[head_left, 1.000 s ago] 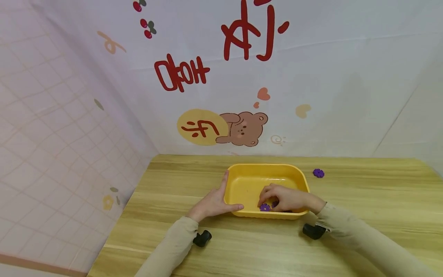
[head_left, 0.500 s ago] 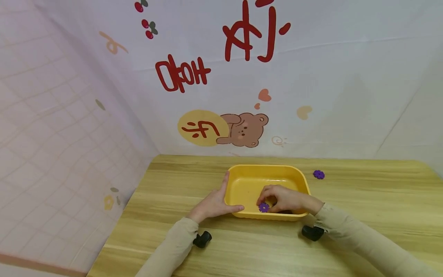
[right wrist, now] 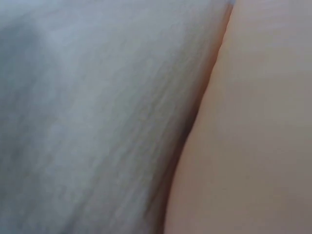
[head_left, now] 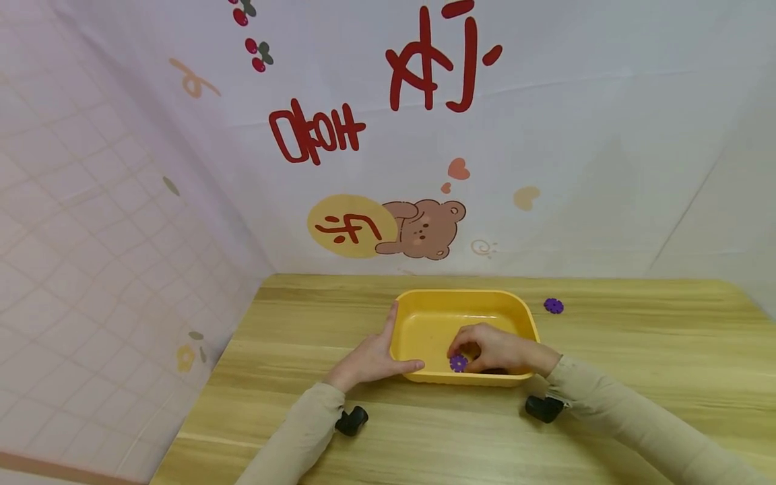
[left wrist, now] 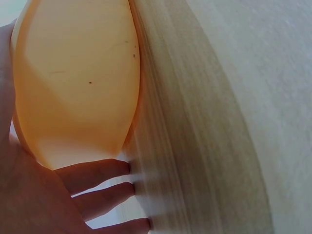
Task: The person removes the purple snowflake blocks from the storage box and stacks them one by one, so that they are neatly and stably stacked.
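A yellow plastic basin (head_left: 424, 330) stands on the wooden table. My left hand (head_left: 370, 357) braces its left end, thumb along the front rim and index finger up the side. In the left wrist view, the other fingers (left wrist: 100, 176) reach straight and spread beneath the basin's wall (left wrist: 78, 97). Inside the basin, my right hand (head_left: 497, 347) bends its fingers and thumb around a purple flower-shaped snowflake disc (head_left: 459, 364) near the front wall. Dark bits show under that hand, mostly hidden by it. The right wrist view holds only blurred skin and sleeve cloth (right wrist: 107, 122).
Another purple snowflake disc (head_left: 554, 306) lies on the table (head_left: 636, 350) just right of the basin's back corner. A pale printed cloth (head_left: 576, 135) rises behind the table and along its left side. Black wrist devices (head_left: 351, 421) sit beneath both cuffs.
My right hand has shifted slightly left in the basin, and the purple disc in its fingers has turned to show its face. My left hand keeps its place on the basin.
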Available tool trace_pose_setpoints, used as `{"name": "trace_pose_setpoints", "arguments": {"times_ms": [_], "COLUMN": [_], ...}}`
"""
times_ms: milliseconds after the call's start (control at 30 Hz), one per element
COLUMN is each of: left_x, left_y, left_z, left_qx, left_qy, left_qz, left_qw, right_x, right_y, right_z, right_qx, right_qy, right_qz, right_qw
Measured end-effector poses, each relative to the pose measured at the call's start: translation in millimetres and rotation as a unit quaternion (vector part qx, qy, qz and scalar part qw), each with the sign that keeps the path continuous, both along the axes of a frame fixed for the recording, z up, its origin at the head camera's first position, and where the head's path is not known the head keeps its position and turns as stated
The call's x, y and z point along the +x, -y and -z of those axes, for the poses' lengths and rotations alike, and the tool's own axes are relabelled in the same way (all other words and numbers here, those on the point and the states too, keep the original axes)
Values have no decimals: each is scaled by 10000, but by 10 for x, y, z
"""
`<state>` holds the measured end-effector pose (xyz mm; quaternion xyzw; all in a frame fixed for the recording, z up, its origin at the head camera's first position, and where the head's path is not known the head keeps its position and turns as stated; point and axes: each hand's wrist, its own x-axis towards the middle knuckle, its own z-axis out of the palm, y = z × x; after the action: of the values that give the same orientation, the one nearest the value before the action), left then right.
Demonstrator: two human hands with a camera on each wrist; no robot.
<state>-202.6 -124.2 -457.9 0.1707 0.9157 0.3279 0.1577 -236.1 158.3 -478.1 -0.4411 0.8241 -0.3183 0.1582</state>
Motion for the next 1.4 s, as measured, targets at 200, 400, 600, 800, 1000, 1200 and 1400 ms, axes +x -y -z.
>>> {"name": "trace_pose_setpoints", "arguments": {"times_ms": [200,400,600,800,1000,1200,1400], "left_x": [0,4,2,-8,-4,4,7], "left_y": [-8,-10,-14,-3,0,-5,4], "left_z": [15,16,25,29,18,16,14], "left_qx": [-1,57,48,59,113,67,45], "left_qy": [22,32,1,5,12,36,-23], "left_qz": [15,2,21,26,31,-9,28], "left_qw": [10000,10000,10000,10000,9999,10000,10000], "right_x": [-11,-28,-27,-27,-24,-20,-23], "right_y": [-11,-15,-15,38,57,35,-6], "right_z": [19,20,33,24,-7,-56,-108], "right_qx": [-18,13,51,92,-346,-975,-1117], "right_qy": [-18,-209,-160,-216,-254,-377,-320], "right_qz": [102,48,-123,-233,-269,-244,-229], "right_qw": [9999,9998,9998,9995,9987,9942,9930]}}
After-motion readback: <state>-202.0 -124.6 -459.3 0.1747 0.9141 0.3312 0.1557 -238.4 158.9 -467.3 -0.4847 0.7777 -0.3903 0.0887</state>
